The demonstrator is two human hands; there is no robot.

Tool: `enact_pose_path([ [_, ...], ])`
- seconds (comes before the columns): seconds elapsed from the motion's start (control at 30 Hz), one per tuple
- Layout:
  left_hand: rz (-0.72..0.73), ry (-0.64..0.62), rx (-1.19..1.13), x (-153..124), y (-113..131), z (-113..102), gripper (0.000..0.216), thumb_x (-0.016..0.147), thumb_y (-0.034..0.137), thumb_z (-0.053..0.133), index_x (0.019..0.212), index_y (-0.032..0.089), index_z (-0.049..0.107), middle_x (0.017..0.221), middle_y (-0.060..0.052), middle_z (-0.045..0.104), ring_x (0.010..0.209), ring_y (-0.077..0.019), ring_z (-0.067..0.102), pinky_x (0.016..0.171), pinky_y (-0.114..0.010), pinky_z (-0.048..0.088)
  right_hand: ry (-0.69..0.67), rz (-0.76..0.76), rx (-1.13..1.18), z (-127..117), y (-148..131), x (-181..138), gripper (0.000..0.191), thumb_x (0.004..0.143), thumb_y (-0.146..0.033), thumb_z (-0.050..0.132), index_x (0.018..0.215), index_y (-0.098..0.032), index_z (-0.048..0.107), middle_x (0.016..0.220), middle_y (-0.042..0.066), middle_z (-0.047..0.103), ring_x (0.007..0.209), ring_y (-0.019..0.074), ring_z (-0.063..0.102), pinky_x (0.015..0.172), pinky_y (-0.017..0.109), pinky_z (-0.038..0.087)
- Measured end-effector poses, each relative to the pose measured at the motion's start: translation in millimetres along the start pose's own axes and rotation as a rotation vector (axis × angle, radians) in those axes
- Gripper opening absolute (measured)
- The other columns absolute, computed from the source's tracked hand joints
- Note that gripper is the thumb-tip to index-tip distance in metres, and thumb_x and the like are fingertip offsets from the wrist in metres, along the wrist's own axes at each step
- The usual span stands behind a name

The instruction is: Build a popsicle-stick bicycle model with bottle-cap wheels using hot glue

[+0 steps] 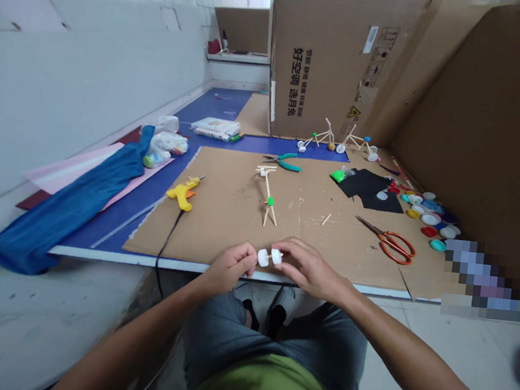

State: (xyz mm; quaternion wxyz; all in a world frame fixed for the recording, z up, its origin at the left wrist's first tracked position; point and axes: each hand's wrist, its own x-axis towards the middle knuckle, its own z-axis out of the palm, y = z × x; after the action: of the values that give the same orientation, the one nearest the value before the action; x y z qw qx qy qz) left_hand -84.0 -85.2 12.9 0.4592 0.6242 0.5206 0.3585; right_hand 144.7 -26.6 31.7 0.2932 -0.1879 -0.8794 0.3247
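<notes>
Over the table's front edge I hold a pair of white bottle caps (276, 256) joined by a short thin stick. My left hand (236, 260) is closed at the outer side of the left cap, fingers pinched together. My right hand (306, 265) has its thumb and fingers around the right cap. Just beyond my hands lies a small stick frame (268, 186) with a green joint (271, 201) and a white piece at its far end. A short loose stick (326, 220) lies to the right of it.
Left is a yellow glue gun (183, 193) with a hanging cord. Teal pliers (287, 161) lie behind the frame, orange-handled scissors (389, 239) at right. Bottle caps (431, 219), black sheets (364, 186) and stick models (324, 137) lie farther off. A large cardboard box (337, 61) rises behind.
</notes>
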Motion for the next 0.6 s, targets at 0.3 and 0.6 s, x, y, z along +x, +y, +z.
enact_pose_path([
  [0.3, -0.128, 0.005, -0.141, 2.3, -1.0, 7.5, 0.04, 0.088, 0.057, 0.044, 0.071, 0.021, 0.047, 0.051, 0.005, 0.045, 0.049, -0.011, 0.041, 0.053, -0.024, 0.036, -0.001, -0.008, -0.009, -1.9, -1.4, -0.2, 0.028, 0.097, -0.022, 0.056, 0.125, -0.019, 0.056, 0.112, 0.013, 0.065, 0.102, 0.0216, 0.061, 0.088, 0.037, 0.052],
  [0.6, -0.017, 0.058, -0.014, 0.4, -1.0, 6.4, 0.031, 0.09, 0.043, 0.045, 0.069, 0.02, 0.047, 0.062, 0.004, 0.049, 0.06, -0.0117, 0.045, 0.063, -0.025, 0.039, 0.005, 0.034, 0.001, -2.3, -0.4, -1.3, 0.028, 0.097, -0.022, 0.057, 0.124, -0.018, 0.056, 0.111, 0.012, 0.066, 0.101, 0.0213, 0.062, 0.087, 0.036, 0.052],
])
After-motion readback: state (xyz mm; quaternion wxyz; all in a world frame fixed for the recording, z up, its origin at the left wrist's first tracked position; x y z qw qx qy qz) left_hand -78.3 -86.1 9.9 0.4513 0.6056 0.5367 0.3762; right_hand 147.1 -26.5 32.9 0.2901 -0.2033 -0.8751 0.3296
